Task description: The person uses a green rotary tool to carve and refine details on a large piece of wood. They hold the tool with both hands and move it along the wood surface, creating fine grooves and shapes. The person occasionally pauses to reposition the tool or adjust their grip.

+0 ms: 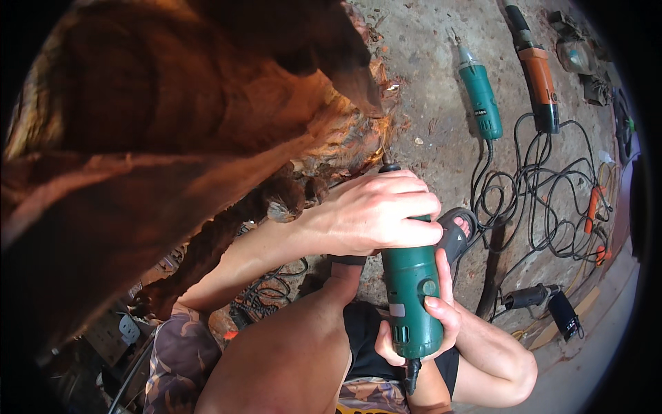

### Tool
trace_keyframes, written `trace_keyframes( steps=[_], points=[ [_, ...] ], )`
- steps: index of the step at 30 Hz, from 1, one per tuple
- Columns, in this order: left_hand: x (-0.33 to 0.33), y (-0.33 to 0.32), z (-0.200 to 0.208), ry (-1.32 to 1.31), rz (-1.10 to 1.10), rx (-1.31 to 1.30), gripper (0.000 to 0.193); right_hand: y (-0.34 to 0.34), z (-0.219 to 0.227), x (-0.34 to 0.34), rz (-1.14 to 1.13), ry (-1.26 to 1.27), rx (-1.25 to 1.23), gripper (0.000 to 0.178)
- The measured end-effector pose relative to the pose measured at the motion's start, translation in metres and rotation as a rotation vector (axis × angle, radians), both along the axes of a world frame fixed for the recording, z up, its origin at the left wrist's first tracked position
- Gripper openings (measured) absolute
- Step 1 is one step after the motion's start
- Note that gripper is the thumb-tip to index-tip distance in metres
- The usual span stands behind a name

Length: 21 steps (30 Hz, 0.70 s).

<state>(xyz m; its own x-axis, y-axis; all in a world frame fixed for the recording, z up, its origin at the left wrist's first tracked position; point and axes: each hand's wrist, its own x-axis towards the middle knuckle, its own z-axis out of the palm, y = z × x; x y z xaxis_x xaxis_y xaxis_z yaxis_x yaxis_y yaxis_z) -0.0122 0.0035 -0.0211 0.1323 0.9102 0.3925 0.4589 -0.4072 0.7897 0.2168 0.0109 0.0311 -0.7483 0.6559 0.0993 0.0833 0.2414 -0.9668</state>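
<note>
A green straight die grinder [407, 276] points away from me in both hands. My left hand [386, 210] is wrapped over its front end, the fingers closed round the neck. My right hand [441, 321] grips the rear of the body from below, its thumb on the side near a round cap. The tool's tip meets or nearly meets the lit, rough edge of a large reddish-brown piece of wood [165, 131], which fills the left side. I cannot tell if they touch. My left forearm passes beneath the wood's overhang.
A second green grinder [480, 100] and an orange-and-black power tool [539, 83] lie on the concrete floor at the far right. Tangled black cords [531, 179] spread below them. A dark power tool [527, 297] sits near the right wall. My sandalled foot [455, 234] is just beyond the grinder.
</note>
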Motion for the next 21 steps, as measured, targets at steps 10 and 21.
trace_keyframes(
  steps=[10, 21],
  points=[
    [-0.001, -0.003, 0.007, 0.005, 0.035, -0.017, 0.026, 0.005, 0.004, -0.004, 0.017, 0.016, 0.013, 0.076],
    [0.0, 0.001, 0.003, 0.006, 0.023, -0.012, 0.026, 0.003, 0.0, -0.009, -0.122, 0.047, 0.024, 0.063]
  ],
)
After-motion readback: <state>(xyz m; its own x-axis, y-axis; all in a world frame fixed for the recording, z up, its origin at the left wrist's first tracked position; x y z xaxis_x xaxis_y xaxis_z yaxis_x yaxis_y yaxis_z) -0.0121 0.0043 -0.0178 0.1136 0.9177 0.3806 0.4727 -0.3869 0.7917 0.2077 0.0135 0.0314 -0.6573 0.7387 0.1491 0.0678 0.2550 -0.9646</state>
